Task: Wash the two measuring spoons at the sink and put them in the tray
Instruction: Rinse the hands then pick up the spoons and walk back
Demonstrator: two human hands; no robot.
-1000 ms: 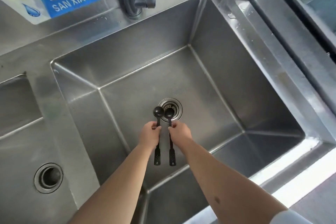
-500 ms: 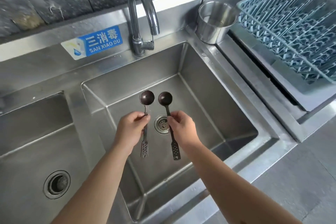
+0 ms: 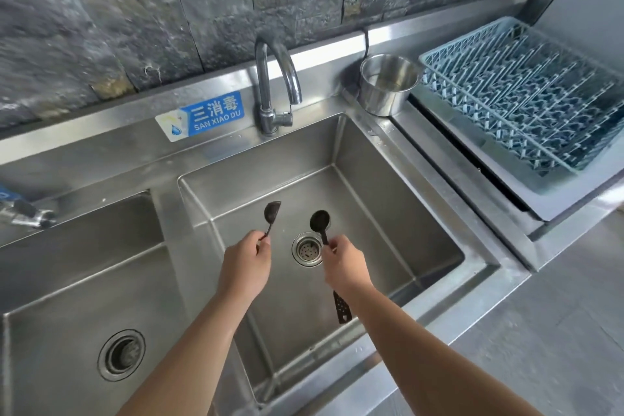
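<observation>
Two bare hands are held over the right-hand shiny steel sink basin [image 3: 388,199]. The left hand [image 3: 244,265] pinches one small dark measuring spoon with a round bowl [image 3: 271,214] by its thin handle. The fingers [image 3: 260,240] are closed tight on it. This spoon is turned on its side. The right hand [image 3: 344,267] holds the other small dark measuring spoon [image 3: 320,221], and its fingers are closed on the handle too. The flat end of that handle, full of little holes, sticks out below the hand. Both spoons are up in the air above the round metal drain [image 3: 306,249]. They are apart and do not touch.

No water comes out of the curved silver tap [image 3: 275,78]. I cannot tell if the spoons are wet or clean. It looks like the washing may be over or not begun; the pictures do not say which. What is surely left is to carry both spoons to the blue plastic rack tray [image 3: 526,98] on the right. The tray has no spoons in it.

Count: two spoons, two hands, two sink basins, two drains, one tap, one blue tray, one round steel pot [image 3: 388,84], and one blue sign [image 3: 202,115].
</observation>
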